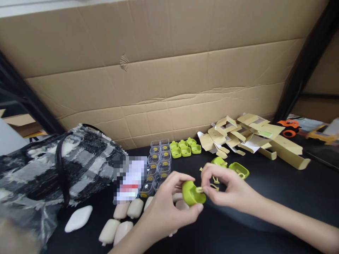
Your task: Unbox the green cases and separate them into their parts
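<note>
My left hand [172, 208] grips a small lime-green plastic case [188, 194], its open side tilted toward my right hand. With thumb and fingertips, my right hand [221, 187] pinches a pale yellow looped strap [199, 189] at the case's opening. Whether the strap is fastened to the case I cannot tell. Just behind my right hand lie a green case part [218, 161] and an open green shell [239, 170] with a pale loop in it. A few more loose loops [215, 186] rest on the black table, partly hidden by my right hand.
Clear boxes with yellow smiley faces [164, 165] stand in rows, beside several green cases [185, 151]. Cream rounded pieces [109, 231] and a white one [78, 218] lie left. A checkered bag [87, 162], flattened cartons [246, 135] and an orange toy truck [289, 127] surround them.
</note>
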The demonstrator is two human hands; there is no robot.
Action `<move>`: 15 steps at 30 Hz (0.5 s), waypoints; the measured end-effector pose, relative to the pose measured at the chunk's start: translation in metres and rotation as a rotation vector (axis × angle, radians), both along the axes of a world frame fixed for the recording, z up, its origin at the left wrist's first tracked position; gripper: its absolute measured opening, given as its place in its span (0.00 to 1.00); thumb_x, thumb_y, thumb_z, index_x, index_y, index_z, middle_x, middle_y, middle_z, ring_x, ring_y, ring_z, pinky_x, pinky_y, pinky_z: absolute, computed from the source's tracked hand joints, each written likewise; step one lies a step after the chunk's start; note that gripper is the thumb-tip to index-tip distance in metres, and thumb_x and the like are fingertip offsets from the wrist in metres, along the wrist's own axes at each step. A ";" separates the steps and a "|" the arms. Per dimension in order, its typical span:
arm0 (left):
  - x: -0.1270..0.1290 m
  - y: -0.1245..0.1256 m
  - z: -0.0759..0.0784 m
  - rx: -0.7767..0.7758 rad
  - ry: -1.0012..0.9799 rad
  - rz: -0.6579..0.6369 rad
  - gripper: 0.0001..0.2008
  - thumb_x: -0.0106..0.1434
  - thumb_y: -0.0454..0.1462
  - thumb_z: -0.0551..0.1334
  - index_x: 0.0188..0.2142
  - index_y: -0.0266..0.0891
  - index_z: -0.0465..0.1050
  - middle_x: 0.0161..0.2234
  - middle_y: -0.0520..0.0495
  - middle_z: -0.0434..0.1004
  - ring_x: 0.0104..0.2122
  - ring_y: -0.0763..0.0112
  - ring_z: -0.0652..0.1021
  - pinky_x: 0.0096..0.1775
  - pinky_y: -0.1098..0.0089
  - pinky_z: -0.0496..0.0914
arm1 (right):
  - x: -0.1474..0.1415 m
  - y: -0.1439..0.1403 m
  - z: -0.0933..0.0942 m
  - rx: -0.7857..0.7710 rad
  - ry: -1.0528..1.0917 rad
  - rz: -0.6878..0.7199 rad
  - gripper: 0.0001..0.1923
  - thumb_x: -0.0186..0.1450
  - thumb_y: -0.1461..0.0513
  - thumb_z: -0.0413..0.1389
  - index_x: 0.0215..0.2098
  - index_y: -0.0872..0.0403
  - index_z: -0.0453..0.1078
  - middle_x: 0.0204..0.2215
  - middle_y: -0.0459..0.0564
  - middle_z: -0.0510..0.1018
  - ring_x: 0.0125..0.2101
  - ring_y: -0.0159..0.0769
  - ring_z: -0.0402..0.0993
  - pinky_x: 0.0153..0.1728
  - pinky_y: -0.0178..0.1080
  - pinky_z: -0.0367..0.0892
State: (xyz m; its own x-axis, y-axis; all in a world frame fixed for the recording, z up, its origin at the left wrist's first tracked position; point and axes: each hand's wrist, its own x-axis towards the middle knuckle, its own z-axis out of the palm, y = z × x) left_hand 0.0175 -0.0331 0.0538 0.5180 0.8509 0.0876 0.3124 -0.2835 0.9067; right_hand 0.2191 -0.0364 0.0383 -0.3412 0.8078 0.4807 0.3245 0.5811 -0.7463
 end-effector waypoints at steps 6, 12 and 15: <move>-0.006 0.035 0.025 0.384 0.203 -0.010 0.11 0.55 0.40 0.65 0.37 0.41 0.69 0.38 0.48 0.69 0.40 0.66 0.74 0.41 0.66 0.70 | 0.027 0.018 0.011 0.033 -0.453 -0.033 0.06 0.59 0.69 0.52 0.31 0.53 0.69 0.28 0.45 0.76 0.28 0.33 0.72 0.32 0.36 0.65; 0.011 0.088 0.029 0.680 0.582 -0.135 0.06 0.58 0.39 0.64 0.28 0.38 0.73 0.33 0.48 0.76 0.38 0.66 0.75 0.44 0.65 0.67 | 0.032 0.018 0.008 0.098 -0.759 0.028 0.04 0.60 0.65 0.57 0.32 0.51 0.74 0.34 0.47 0.77 0.38 0.39 0.73 0.41 0.42 0.63; 0.015 0.102 0.017 0.724 0.662 -0.140 0.06 0.60 0.37 0.61 0.29 0.37 0.74 0.32 0.46 0.76 0.39 0.61 0.74 0.43 0.62 0.67 | 0.038 0.020 0.016 0.162 -0.708 -0.060 0.07 0.64 0.61 0.53 0.35 0.51 0.74 0.35 0.48 0.77 0.37 0.38 0.73 0.42 0.41 0.63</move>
